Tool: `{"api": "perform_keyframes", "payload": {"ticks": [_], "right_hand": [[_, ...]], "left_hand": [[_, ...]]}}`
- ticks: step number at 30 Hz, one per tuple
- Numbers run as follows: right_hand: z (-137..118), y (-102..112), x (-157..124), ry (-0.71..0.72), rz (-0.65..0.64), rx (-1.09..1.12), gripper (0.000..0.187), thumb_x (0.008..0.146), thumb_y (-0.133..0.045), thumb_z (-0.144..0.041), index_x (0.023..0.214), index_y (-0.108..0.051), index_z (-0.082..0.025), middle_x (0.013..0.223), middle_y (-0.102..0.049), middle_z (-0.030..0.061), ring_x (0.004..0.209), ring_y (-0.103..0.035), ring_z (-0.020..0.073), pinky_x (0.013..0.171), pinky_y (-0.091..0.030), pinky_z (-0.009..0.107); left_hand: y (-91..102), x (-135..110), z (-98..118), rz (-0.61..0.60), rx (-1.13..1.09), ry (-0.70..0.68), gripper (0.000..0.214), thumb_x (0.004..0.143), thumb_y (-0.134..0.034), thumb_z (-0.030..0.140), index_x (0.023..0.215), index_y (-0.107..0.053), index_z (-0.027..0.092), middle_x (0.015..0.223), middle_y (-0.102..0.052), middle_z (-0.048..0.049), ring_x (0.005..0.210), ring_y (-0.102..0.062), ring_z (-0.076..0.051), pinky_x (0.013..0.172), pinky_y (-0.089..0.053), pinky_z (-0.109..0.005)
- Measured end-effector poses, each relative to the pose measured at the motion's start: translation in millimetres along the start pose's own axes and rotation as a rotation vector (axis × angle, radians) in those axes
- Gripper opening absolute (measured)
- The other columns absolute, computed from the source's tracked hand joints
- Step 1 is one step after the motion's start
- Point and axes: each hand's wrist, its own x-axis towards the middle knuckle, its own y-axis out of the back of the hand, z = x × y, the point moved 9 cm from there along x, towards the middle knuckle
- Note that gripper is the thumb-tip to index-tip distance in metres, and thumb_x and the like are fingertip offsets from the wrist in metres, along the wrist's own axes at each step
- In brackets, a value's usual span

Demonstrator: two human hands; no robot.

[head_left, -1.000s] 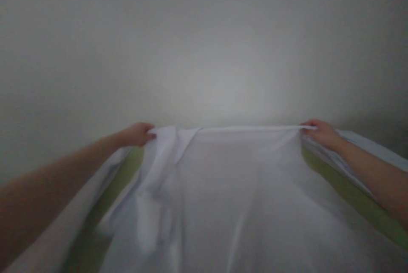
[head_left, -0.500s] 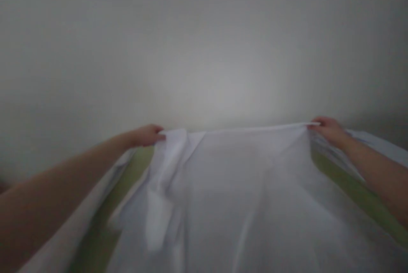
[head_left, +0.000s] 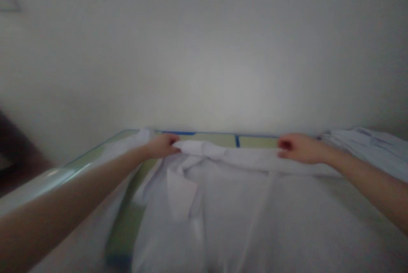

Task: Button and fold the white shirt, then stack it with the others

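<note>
A white cloth garment (head_left: 236, 205), with a loose folded flap (head_left: 181, 194) on its left part, lies spread in front of me. Its far edge is folded into a band. My left hand (head_left: 162, 145) pinches the left end of that band. At the band's right part is my right hand (head_left: 299, 147), its fingers curled and the thumb and forefinger showing a small gap. Blur hides whether cloth still touches those fingertips. Beneath the garment is a pale green surface with blue lines (head_left: 213, 139).
A pale wall (head_left: 216, 52) rises directly behind the surface. More white cloth (head_left: 369, 141) is stacked at the right. White cloth (head_left: 127, 145) also lies at the left, near a shiny clear sheet (head_left: 57, 179). Something dark brown (head_left: 22, 154) stands at the far left.
Both hands have lowered and come closer together. The raised, stretched far edge of the garment now lies down on the surface. The right hand's pinch has loosened. The green surface's far edge has become visible.
</note>
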Motion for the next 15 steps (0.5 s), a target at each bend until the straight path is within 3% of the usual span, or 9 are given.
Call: {"api": "perform_keyframes", "payload": {"ticks": [4, 6, 8, 9, 11, 13, 15], "right_hand": [[-186, -92, 11, 0.339, -0.242, 0.241, 0.046, 0.069, -0.063, -0.055, 0.098, -0.067, -0.019, 0.090, -0.068, 0.0058, 0.072, -0.060, 0.0166, 0.060, -0.042, 0.025], [-246, -129, 11, 0.420, -0.233, 0.237, 0.048, 0.067, -0.063, -0.059, 0.096, -0.068, -0.021, 0.089, -0.068, 0.0061, 0.078, -0.060, 0.0191, 0.065, -0.043, 0.027], [-282, -149, 13, 0.462, -0.189, 0.158, 0.042, 0.068, -0.062, -0.057, 0.086, -0.068, -0.020, 0.085, -0.068, 0.0058, 0.080, -0.060, 0.0209, 0.068, -0.044, 0.029], [-291, -150, 15, 0.468, -0.175, 0.149, 0.038, 0.069, -0.061, -0.055, 0.081, -0.068, -0.019, 0.082, -0.068, 0.0057, 0.078, -0.059, 0.0207, 0.069, -0.044, 0.030], [-295, -129, 20, 0.444, -0.174, 0.276, 0.035, 0.073, -0.058, -0.050, 0.079, -0.066, -0.017, 0.080, -0.067, 0.0056, 0.074, -0.059, 0.0186, 0.069, -0.044, 0.029], [-286, -84, 22, 0.385, -0.183, 0.575, 0.038, 0.077, -0.055, -0.050, 0.087, -0.065, -0.015, 0.083, -0.066, 0.0053, 0.073, -0.059, 0.0165, 0.068, -0.046, 0.028], [-272, -27, 14, 0.349, -0.153, 0.859, 0.040, 0.081, -0.050, -0.050, 0.096, -0.063, -0.015, 0.085, -0.065, 0.0045, 0.076, -0.060, 0.0165, 0.068, -0.047, 0.028]], "left_hand": [[7.0, -7, 10, 0.042, -0.023, 0.019, 0.026, 0.068, -0.056, 0.036, 0.084, -0.064, 0.018, 0.078, -0.065, -0.0003, 0.073, -0.059, -0.017, 0.063, -0.039, -0.024], [11.6, -9, 16, 0.054, -0.021, 0.018, 0.024, 0.068, -0.056, 0.034, 0.083, -0.065, 0.018, 0.078, -0.066, -0.0007, 0.074, -0.059, -0.018, 0.063, -0.040, -0.024], [16.2, -11, 21, 0.062, -0.017, 0.025, 0.025, 0.067, -0.057, 0.033, 0.084, -0.066, 0.018, 0.078, -0.066, -0.0012, 0.075, -0.059, -0.018, 0.064, -0.041, -0.025], [18.7, -12, 23, 0.067, -0.017, 0.027, 0.026, 0.067, -0.058, 0.033, 0.085, -0.067, 0.018, 0.079, -0.067, -0.0014, 0.076, -0.060, -0.019, 0.064, -0.041, -0.025], [23.3, -15, 26, 0.076, -0.025, 0.018, 0.028, 0.066, -0.058, 0.033, 0.088, -0.068, 0.018, 0.080, -0.067, -0.0015, 0.076, -0.060, -0.019, 0.065, -0.042, -0.025], [25.7, -18, 27, 0.078, -0.045, 0.004, 0.029, 0.066, -0.058, 0.033, 0.090, -0.068, 0.018, 0.081, -0.068, -0.0009, 0.077, -0.061, -0.019, 0.065, -0.042, -0.025], [25.8, -22, 26, 0.078, -0.070, -0.004, 0.031, 0.066, -0.058, 0.033, 0.091, -0.068, 0.019, 0.081, -0.068, -0.0003, 0.077, -0.061, -0.020, 0.065, -0.043, -0.025]]}}
